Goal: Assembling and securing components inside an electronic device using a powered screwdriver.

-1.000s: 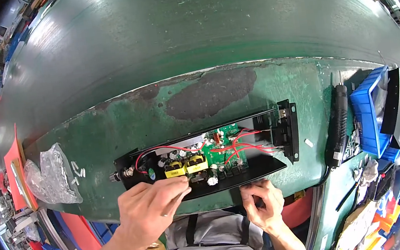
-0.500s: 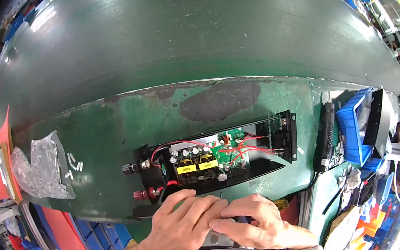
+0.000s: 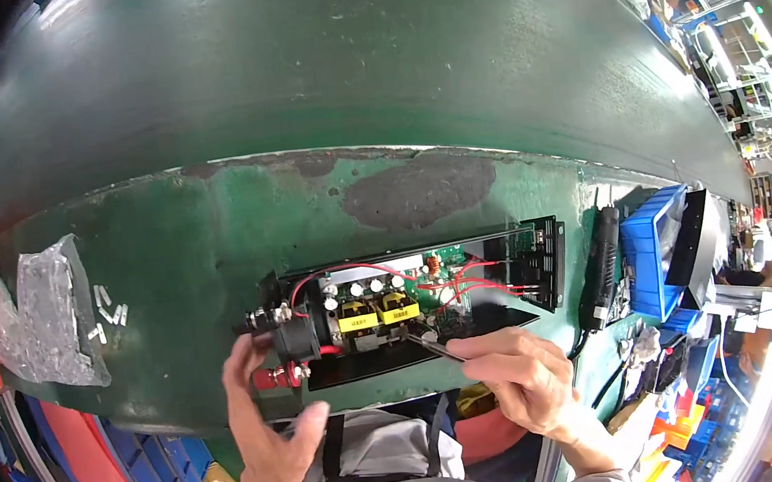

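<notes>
A black metal case (image 3: pixel 548 264) lies open-topped on the green bench. Inside it are a green circuit board (image 3: pixel 451 262), two yellow-wrapped transformers (image 3: pixel 398 309) and several red wires (image 3: pixel 484 280). A round black part, apparently a fan (image 3: pixel 299 338), stands at the case's left end, beside a red terminal (image 3: pixel 275 377) and a black terminal (image 3: pixel 265 316). My left hand (image 3: pixel 269 429) is open, fingers and thumb spread around the red terminal; whether they touch it is unclear. In my right hand (image 3: pixel 523 373) is a thin pair of tweezers (image 3: pixel 432 343), tips at the board's near edge below the transformers.
A clear plastic bag (image 3: pixel 58 315) lies at left beside several small white pieces (image 3: pixel 108 309). Along the right are a black cylindrical-handled tool (image 3: pixel 601 267) with a cord and a blue bin (image 3: pixel 655 256). Blue compartment trays (image 3: pixel 160 481) sit at lower left.
My hands have parted from near the case's front edge. The left moved to the red terminal; the right brought tweezers over the board. The round black part now stands upright at the left end.
</notes>
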Action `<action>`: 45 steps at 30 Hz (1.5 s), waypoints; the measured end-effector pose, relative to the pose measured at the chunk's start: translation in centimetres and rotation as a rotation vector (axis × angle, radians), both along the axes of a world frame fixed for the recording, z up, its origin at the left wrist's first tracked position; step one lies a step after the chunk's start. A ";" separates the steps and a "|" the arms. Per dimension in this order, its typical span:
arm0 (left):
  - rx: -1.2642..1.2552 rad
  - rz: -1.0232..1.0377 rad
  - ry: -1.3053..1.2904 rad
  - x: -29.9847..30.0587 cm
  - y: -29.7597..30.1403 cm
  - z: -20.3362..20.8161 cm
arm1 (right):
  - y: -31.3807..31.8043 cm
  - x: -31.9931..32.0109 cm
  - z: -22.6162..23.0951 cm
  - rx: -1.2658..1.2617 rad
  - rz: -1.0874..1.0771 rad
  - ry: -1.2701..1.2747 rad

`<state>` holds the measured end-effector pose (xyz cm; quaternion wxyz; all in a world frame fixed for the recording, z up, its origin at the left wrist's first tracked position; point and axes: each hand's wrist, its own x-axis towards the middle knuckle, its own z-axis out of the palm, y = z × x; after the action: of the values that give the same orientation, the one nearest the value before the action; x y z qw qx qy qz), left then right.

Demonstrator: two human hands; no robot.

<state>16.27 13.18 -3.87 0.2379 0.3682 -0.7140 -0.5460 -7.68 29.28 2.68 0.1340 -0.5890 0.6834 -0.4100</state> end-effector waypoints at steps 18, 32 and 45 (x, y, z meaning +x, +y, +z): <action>-0.563 -0.133 -0.056 -0.3 -1.0 -3.9 | -0.9 -1.4 -1.6 0.057 0.192 0.031; -0.661 -0.099 -0.004 -1.0 -0.9 -4.1 | -1.9 -1.9 -0.9 0.075 0.255 0.091; -0.639 -0.098 0.004 -0.8 -0.8 -4.3 | -2.3 -2.9 -0.2 0.171 0.293 0.071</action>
<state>15.46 12.39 -8.21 0.3163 0.2388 -0.8657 -0.3058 -10.58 27.01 2.43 0.2177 -0.6829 0.6269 -0.3054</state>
